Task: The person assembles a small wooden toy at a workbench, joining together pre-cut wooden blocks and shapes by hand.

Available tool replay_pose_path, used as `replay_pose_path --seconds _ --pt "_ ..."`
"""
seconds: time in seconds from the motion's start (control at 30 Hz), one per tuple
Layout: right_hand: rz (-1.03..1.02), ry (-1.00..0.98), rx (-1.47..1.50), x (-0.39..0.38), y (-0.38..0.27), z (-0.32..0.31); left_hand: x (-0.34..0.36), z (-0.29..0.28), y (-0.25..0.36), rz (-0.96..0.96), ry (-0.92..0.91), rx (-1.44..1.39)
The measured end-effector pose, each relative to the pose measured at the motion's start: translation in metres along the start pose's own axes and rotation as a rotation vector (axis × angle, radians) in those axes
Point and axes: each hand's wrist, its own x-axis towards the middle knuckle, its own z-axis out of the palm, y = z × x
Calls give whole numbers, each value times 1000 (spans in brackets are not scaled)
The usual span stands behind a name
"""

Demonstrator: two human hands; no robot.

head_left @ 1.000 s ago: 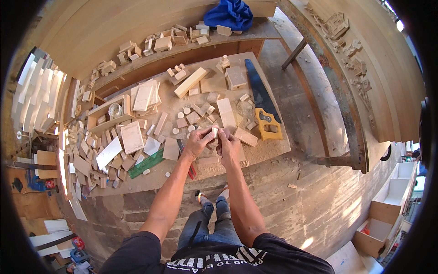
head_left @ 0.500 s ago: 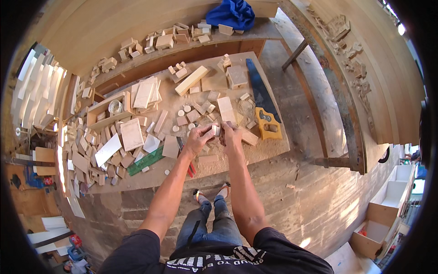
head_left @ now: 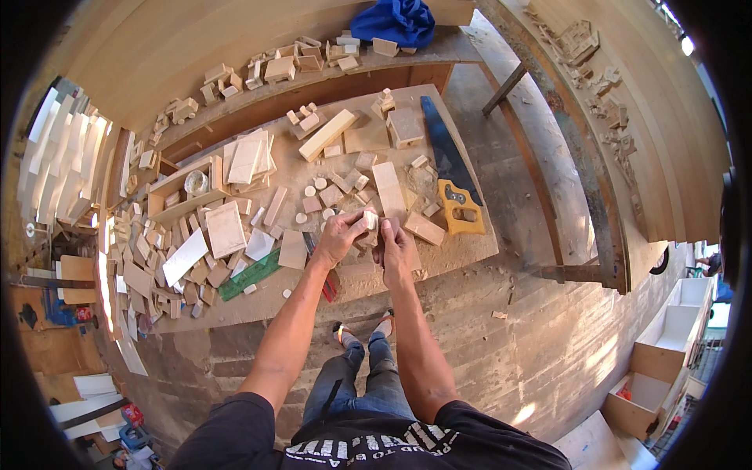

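Above the near edge of the wooden workbench (head_left: 376,283), my left hand (head_left: 342,236) pinches a small pale wooden block (head_left: 370,220) between thumb and fingers. Just to its right, my right hand (head_left: 398,249) is closed with its fingertips close to the block. A dark patch shows at those fingers, but what it is I cannot make out. Beyond my hands lies a flat wooden board (head_left: 388,190). Under my left wrist, red-handled pliers or a similar tool (head_left: 330,290) are partly hidden. Round wooden discs (head_left: 320,184) and small blocks lie scattered nearby.
A handsaw with a yellow handle (head_left: 464,211) lies along the right side. Many wood offcuts (head_left: 145,270) and a green strip (head_left: 249,276) cover the left. An open wooden box (head_left: 166,202) holds a tape roll (head_left: 197,183). A blue cloth bag (head_left: 395,23) sits on the back ledge.
My right hand has dropped slightly and drawn a little back from the block. The block in my left hand now shows more, slightly higher. Things on the bench look unmoved.
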Motion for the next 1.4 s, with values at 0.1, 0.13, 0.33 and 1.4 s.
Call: replay_pose_path --seconds 0.1,0.13,0.33,1.4 --pt "-57 -42 6 3 10 3 1 -1 1 12 -8 52" --pt "-74 -33 -23 6 12 4 1 -2 1 11 -12 69" --pt "-97 0 -80 -18 20 -4 1 1 -3 -54 26 -88" --pt "-354 -464 380 -229 -185 42 -198 125 229 578 40 121"
